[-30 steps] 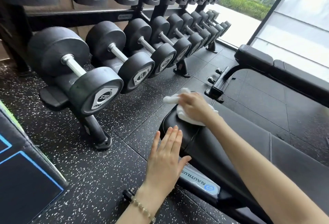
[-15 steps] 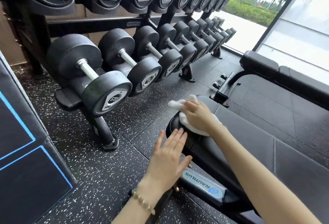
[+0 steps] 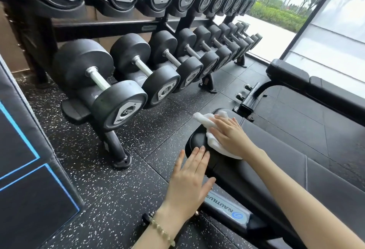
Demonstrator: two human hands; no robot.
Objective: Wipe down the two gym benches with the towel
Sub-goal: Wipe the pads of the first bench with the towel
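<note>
The near black bench [image 3: 280, 150] runs from the centre to the lower right, with a Nautilus label on its frame. A crumpled white towel [image 3: 203, 120] lies on the rounded end of its pad. My right hand [image 3: 231, 136] lies flat on the towel, fingers spread, and presses it onto the pad. My left hand [image 3: 189, 181], with straight fingers and a bead bracelet on the wrist, rests against the left side of that pad end. The second black bench [image 3: 292, 75] stands behind, at the right by the window.
A two-tier dumbbell rack [image 3: 126, 94] fills the left and top, and its foot [image 3: 122, 159] stands close to the bench end. A black pad with blue lines [image 3: 29, 189] leans at the left. The second bench's foot bar [image 3: 246, 102] reaches toward the near bench. The floor is speckled rubber.
My right hand has flattened onto the towel and slid it slightly back along the pad end. The left hand stays against the pad side. The camera has shifted a little.
</note>
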